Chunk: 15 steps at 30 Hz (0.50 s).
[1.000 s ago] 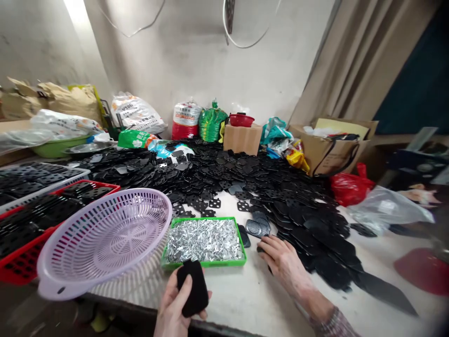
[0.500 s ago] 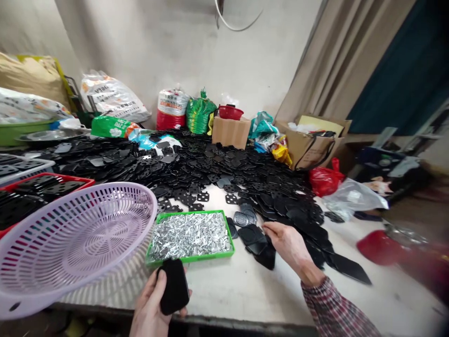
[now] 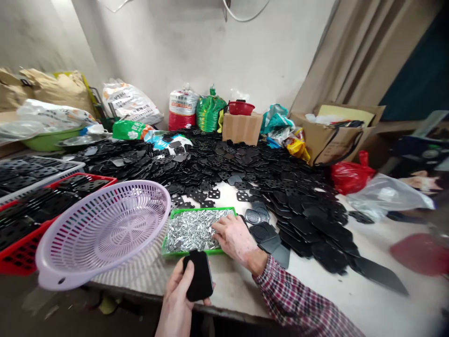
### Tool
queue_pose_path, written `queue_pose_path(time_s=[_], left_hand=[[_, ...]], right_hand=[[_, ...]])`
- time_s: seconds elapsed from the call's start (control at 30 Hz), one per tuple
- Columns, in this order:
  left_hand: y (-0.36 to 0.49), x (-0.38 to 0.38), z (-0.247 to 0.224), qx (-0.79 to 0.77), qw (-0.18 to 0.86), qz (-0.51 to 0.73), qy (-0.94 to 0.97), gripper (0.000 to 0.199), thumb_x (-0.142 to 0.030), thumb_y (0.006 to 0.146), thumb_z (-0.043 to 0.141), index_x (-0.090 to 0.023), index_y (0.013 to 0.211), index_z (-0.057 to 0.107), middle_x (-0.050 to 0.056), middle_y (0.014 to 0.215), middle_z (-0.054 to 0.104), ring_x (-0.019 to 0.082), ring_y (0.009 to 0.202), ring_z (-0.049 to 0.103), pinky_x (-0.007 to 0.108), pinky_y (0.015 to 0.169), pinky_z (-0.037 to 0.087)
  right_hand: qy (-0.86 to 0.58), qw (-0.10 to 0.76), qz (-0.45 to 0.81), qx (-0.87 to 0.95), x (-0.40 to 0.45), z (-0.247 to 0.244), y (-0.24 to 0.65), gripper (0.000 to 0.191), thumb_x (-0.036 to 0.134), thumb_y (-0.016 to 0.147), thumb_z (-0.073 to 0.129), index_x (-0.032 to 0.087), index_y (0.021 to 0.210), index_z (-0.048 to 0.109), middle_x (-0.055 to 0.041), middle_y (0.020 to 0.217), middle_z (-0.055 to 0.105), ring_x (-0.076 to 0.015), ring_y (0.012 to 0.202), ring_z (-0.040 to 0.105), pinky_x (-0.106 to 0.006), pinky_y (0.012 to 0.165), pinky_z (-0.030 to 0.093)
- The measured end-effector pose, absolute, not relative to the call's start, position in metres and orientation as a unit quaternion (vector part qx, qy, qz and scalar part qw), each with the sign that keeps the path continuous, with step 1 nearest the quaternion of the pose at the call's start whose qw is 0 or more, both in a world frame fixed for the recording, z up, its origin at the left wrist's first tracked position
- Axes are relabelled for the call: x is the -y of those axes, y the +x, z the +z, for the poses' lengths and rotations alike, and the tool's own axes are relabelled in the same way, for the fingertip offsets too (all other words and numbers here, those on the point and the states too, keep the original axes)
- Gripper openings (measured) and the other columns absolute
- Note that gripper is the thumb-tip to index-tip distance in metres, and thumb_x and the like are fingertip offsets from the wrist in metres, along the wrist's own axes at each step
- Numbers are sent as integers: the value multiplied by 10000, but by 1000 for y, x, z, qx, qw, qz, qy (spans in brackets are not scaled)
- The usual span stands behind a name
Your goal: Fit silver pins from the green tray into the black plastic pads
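Covering most of a white work table (image 3: 231, 292), a loose spread of black perforated plates (image 3: 245, 161) ran back toward the wall. At the table's left end stood a red crate (image 3: 21, 264) stacked with black plates, and behind it a white crate (image 3: 42, 175) held more of them. A lilac plastic basket (image 3: 101, 234) sat tilted, its rim lying over the red crate's edge. Along the far side were a cardboard box (image 3: 242, 128) with a red bowl (image 3: 240, 108) on top and an open carton (image 3: 333, 135) holding papers and bags. A green tray (image 3: 196, 229) in front of the plates was filled with loose silver rivets (image 3: 189, 231). The right hand (image 3: 233, 238) lay palm down, its fingers on the rivets at the tray's right side; whether it pinched any could not be told. The left hand (image 3: 175, 299) was clenched around a black rounded rectangular pad (image 3: 199, 276), just in front of the tray and above the table's front edge. The pad's long axis stood nearly upright in view, its top end pointing toward the tray. Print on a white sack (image 3: 131, 100) was too small to read.
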<state>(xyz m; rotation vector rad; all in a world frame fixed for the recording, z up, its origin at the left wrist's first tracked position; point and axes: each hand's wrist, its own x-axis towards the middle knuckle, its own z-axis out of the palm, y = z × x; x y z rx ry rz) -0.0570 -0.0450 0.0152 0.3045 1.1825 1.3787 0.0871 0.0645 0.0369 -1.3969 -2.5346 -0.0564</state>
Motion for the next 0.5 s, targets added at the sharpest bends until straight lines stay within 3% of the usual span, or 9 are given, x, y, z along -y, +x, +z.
queue_pose_path(time_s=[0.2,0.37,0.5], left_hand=[[-62,45,10,-473,637,589,153,489,-454,794,689,-177,1172,552,31,778,650,196,625,636,289,487,481],[-70,46,10,-431,629,619,187,270,-391,826,674,-199,1010,626,24,881,676,146,680,626,239,563,486],[-71,47,13,-427,623,625,199,261,-385,826,675,-191,1000,650,22,882,676,123,654,607,227,571,488]], right_hand=[[-452,74,7,889,-69,27,59,103,258,893,608,190,832,655,-62,924,659,-235,909,550,-356,788,365],[-449,80,22,890,-68,23,57,177,199,929,530,188,815,665,-58,889,651,-211,897,559,-330,789,359],[-435,93,33,895,-66,23,57,147,184,911,555,194,814,665,-50,877,660,-216,893,560,-323,772,366]])
